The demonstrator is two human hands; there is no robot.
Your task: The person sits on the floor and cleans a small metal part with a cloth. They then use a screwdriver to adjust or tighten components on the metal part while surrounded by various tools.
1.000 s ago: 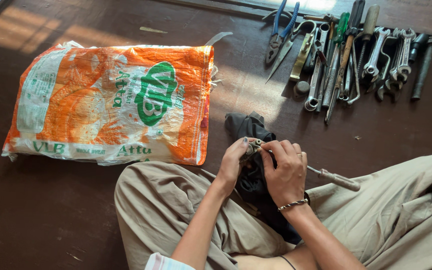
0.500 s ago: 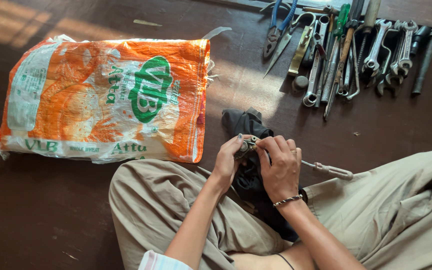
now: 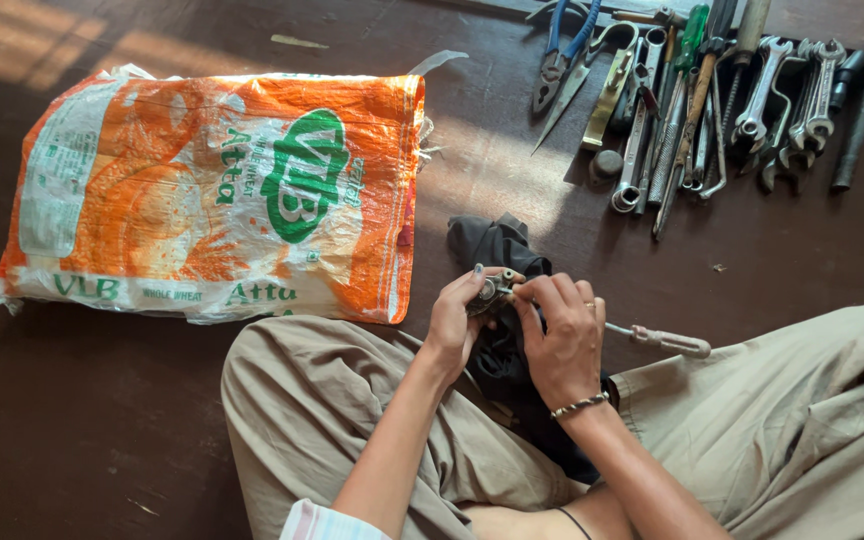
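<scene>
I sit cross-legged on a dark floor in loose tan trousers. My left hand [image 3: 457, 318] pinches a small grey metal part [image 3: 492, 290] just above my knee. My right hand [image 3: 564, 338] grips a slim metal tool; its pale handle [image 3: 670, 341] sticks out to the right and its tip meets the part. A bracelet circles my right wrist. Under both hands lies a crumpled black cloth [image 3: 497, 245], partly hidden by them.
A flat orange, white and green woven sack [image 3: 212, 195] lies on the floor to the left. Several hand tools [image 3: 697, 110], among them spanners, pliers with blue grips and screwdrivers, lie in a row at the top right. My tan-clad legs [image 3: 802, 420] fill the lower frame.
The view has drifted a little. Both hands stay together on the small part and tool, with only slight finger shifts. The sack and the row of tools have not moved.
</scene>
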